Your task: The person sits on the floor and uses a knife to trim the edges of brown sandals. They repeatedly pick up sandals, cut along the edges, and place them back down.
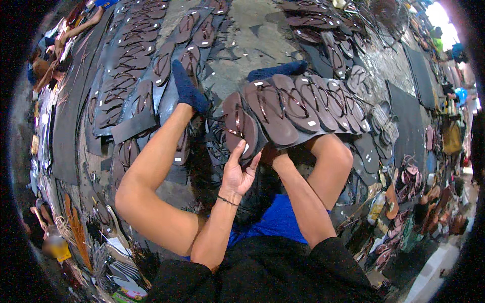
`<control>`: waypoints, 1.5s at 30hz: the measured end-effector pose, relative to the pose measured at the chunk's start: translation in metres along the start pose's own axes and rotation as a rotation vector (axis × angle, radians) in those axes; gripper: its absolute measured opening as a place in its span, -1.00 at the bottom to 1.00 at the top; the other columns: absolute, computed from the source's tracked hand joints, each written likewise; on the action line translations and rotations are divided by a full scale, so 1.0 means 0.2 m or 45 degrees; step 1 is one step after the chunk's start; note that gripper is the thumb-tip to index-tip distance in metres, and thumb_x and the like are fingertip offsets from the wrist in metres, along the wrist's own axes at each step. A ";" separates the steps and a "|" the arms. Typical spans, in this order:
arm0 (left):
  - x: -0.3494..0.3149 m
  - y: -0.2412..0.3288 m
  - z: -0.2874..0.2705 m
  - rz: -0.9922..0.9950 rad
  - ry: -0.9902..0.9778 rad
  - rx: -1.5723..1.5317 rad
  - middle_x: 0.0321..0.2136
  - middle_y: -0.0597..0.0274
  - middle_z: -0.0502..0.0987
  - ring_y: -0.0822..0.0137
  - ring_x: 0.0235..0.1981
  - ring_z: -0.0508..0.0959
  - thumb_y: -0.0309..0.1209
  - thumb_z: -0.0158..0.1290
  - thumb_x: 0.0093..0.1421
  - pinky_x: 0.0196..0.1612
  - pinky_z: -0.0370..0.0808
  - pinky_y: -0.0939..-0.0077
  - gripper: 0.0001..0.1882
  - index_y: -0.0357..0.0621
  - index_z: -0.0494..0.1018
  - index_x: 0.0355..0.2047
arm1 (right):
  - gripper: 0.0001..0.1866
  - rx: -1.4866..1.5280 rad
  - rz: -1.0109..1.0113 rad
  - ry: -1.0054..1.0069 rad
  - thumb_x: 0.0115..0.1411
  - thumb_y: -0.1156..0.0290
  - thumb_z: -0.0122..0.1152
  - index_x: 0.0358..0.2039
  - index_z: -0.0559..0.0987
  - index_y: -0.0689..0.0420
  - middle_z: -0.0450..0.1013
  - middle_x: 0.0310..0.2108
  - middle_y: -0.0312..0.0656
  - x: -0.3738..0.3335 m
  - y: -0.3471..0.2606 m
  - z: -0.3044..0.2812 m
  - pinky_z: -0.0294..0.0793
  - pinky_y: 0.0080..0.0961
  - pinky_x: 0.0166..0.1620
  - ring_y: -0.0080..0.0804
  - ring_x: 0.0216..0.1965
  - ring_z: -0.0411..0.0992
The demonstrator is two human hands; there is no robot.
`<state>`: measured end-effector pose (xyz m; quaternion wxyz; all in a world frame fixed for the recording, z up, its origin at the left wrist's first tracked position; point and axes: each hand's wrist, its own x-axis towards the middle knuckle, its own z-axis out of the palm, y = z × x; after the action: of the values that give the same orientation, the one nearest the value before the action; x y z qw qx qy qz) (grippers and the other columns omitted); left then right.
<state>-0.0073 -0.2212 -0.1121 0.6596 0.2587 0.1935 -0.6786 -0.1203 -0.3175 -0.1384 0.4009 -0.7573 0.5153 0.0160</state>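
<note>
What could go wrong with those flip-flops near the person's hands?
The flat brown thong sandal with shiny straps might slip, because the left hand seems to touch it only near its lower end.

The row of flat brown sandals with white labels could slide off, since the thin dark sheet under them seems to lie over the bent, bare right leg, which could move.

I'm looking at dull brown, flat-soled thong sandals point(273, 117) with thin, glossy, darker-brown straps point(238, 120) and small white rectangular stickers point(311, 123); then navy fabric socks point(189, 95), bright blue cloth shorts point(277, 218), a plain black cloth top point(268, 270), a long charcoal-grey flat sheet point(64, 141).
</note>
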 end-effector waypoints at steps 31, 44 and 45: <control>-1.35 0.55 0.12 1.084 0.495 1.105 -0.15 0.17 0.52 0.36 -0.14 0.50 -0.16 0.00 0.26 -0.04 0.41 0.48 -0.60 -0.21 0.42 -0.05 | -0.60 0.851 -0.318 0.322 0.28 0.40 0.01 0.12 0.36 0.20 0.50 -0.28 -0.13 -1.14 -0.23 0.12 0.48 -0.51 -0.20 -0.48 -0.28 0.46; -1.26 0.50 0.03 0.706 0.319 1.028 -0.17 0.23 0.51 0.43 -0.20 0.54 -0.30 0.09 0.24 -0.11 0.50 0.55 -0.63 -0.21 0.33 -0.02 | -0.67 0.684 -0.427 0.012 -0.02 0.45 0.35 -0.18 0.61 0.14 0.55 -0.43 -0.16 -1.54 -0.20 0.14 0.47 -0.55 -0.47 -0.46 -0.58 0.46; -1.27 0.44 0.12 0.675 0.419 1.004 -0.17 0.24 0.50 0.43 -0.19 0.53 -0.33 0.09 0.24 -0.09 0.49 0.55 -0.61 -0.21 0.31 0.00 | -0.67 0.661 -0.464 0.090 -0.02 0.45 0.35 -0.18 0.61 0.12 0.55 -0.44 -0.18 -1.52 -0.19 0.15 0.47 -0.57 -0.49 -0.48 -0.62 0.45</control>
<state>0.0766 -0.0379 0.0680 0.6220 0.6322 -0.0487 -0.4594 -0.2207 -0.0598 -0.0022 0.5590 -0.7096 0.3716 -0.2144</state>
